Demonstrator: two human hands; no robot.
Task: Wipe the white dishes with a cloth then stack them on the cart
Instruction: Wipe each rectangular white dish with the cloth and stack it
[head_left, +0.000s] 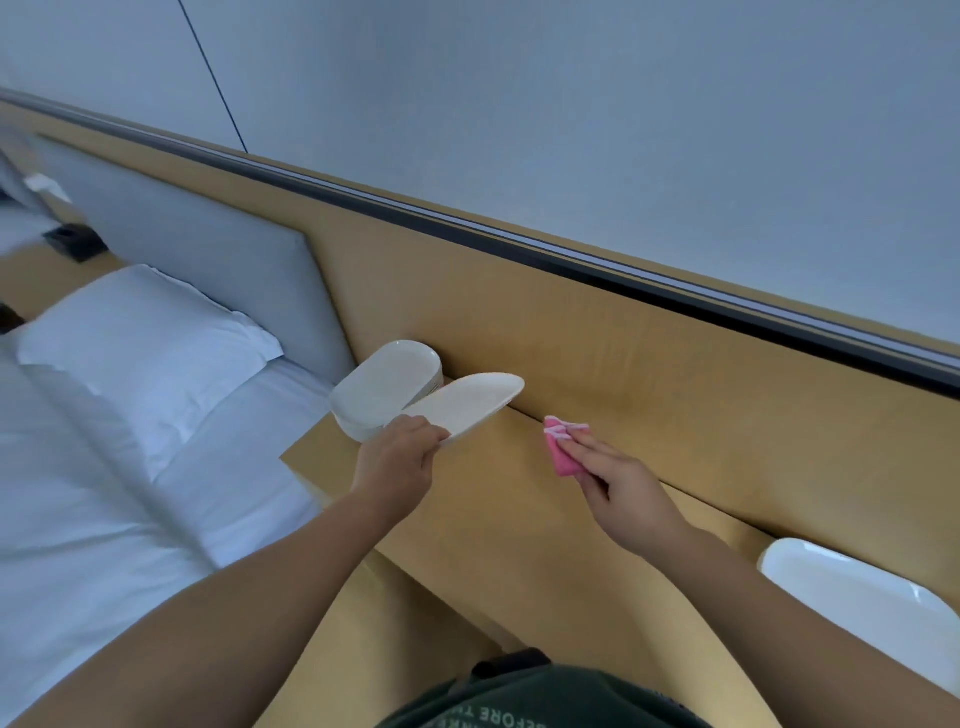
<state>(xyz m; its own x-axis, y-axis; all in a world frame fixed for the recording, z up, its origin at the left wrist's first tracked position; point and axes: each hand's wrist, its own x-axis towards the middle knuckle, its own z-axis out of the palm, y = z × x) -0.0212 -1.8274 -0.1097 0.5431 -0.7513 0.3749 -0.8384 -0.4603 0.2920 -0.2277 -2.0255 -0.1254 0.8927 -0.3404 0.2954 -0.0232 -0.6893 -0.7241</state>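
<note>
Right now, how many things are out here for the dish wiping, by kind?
Stack of white dishes: 1
Single white dishes: 2, the held dish and the dish at right
Pink cloth: 1
Total: 4

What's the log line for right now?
left hand: holds white dish | right hand: holds pink cloth | cloth: apart from dish | dish stack: on wooden shelf

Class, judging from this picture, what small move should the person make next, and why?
Probably bring the pink cloth in the right hand onto the white dish that the left hand holds by its edge: cloth and dish are apart.
</note>
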